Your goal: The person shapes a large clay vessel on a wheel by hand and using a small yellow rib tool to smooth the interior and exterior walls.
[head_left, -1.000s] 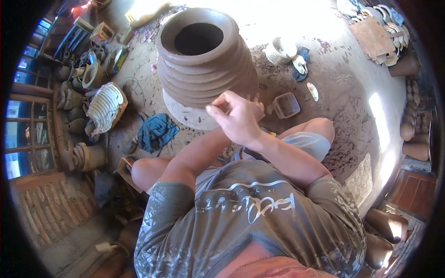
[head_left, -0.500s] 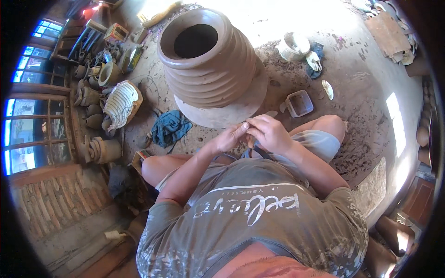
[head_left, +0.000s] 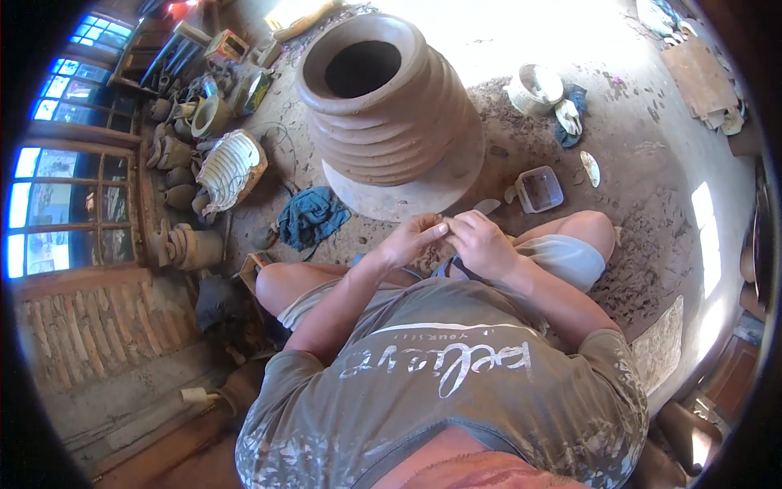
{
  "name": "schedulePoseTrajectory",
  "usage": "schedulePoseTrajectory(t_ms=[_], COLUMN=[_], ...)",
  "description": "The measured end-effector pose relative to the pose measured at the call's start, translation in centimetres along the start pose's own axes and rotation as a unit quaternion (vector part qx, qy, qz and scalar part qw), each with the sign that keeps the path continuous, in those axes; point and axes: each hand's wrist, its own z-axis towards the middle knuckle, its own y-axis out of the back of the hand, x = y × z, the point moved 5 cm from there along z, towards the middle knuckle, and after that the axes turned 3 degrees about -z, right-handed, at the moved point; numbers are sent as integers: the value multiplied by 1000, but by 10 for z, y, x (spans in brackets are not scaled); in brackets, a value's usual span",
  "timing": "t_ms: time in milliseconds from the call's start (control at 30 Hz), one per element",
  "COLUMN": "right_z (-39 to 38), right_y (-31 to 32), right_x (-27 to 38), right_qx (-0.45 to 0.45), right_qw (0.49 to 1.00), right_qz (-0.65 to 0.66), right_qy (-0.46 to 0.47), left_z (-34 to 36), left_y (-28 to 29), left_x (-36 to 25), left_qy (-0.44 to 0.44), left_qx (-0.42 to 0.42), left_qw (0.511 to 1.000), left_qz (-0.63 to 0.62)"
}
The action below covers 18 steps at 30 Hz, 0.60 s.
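Over my lap, my left hand point(head_left: 414, 241) and my right hand point(head_left: 484, 243) meet at the fingertips. Both are closed in a pinch, the left thumb lying against the right fingers. Whatever is between them is too small or too hidden to make out. Just beyond stands a large ribbed clay pot point(head_left: 383, 122), upright with a wide rim and dark mouth, on a round pale base point(head_left: 358, 196). My hands do not touch it. A flat oval tool point(head_left: 487, 206) lies on the floor near my right hand.
A crumpled blue cloth point(head_left: 313, 218) lies left of the base. To the right are a plastic tub point(head_left: 539, 189), a pale bucket point(head_left: 533, 90), a glove point(head_left: 568, 118) and an oval plate point(head_left: 590, 169). A ribbed white piece point(head_left: 232, 171) and several pots line the left wall.
The whole view has shifted slightly, so the pot and floor things appear farther right. My hands stay together over my lap, with the fingers overlapping less.
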Motion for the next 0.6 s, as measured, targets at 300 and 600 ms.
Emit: schedulePoseTrajectory(t_ms=[300,600], right_z=[-5,2], right_y=[-7,-3], right_x=[-1,5], right_qx=[22,34], right_qw=[999,995], right_qz=[39,-59], right_qy=[6,72], left_z=[0,-4], left_y=[0,-1], left_x=[34,21], left_qy=[-14,57], left_qx=[33,0], left_qw=[999,997], left_qz=[-24,-42])
